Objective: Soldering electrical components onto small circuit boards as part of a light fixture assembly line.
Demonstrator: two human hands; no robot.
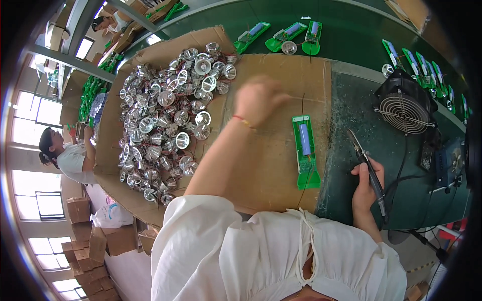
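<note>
My left hand, smeared by motion, is over the cardboard sheet in front of me; whether its fingers hold anything cannot be made out. My right hand grips a soldering iron, its tip angled up and to the left above the dark green mat. Between my two hands a green plastic casing lies on the cardboard, with a blue cylindrical battery and a small circuit board with thin wires inside. Neither hand touches the casing.
At left, a cardboard box holds many silver lamp reflectors with wires. A fan and a blue boxy device stand right. More green casings lie along the far belt. Two people work at left.
</note>
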